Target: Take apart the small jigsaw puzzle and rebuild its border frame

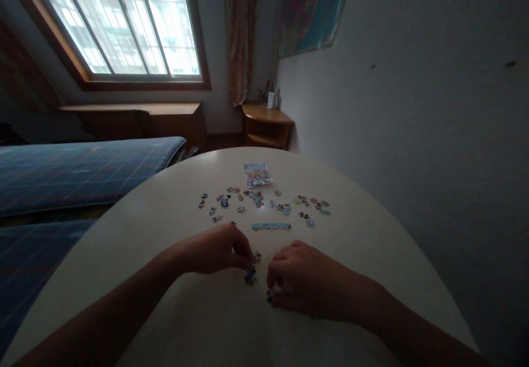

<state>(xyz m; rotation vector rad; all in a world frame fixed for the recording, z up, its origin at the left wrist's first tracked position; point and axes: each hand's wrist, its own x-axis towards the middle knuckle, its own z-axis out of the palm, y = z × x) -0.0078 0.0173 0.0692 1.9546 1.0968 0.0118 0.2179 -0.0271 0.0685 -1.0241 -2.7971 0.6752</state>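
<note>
My left hand (pixel 223 248) is closed in a pinch at a dark blue jigsaw piece (pixel 250 276) on the table. Just beyond its fingertips lies a reddish jigsaw piece (pixel 257 256). To the right, my right hand (pixel 301 279) has thumb and fingers closed on a small dark and white jigsaw piece (pixel 270 295), partly hidden by the fingers. Ahead of both hands, several joined pieces form a light blue strip (pixel 271 226). Farther off, many loose jigsaw pieces (pixel 254 197) are scattered in an arc, with a colourful picture card (pixel 257 174) behind them.
The round white table (pixel 173 185) has a curved edge all round. A bed with a blue plaid cover (pixel 82 171) stands at the left, and a pale wall (pixel 392 124) runs along the right. A wooden corner shelf (pixel 266 114) stands behind the table.
</note>
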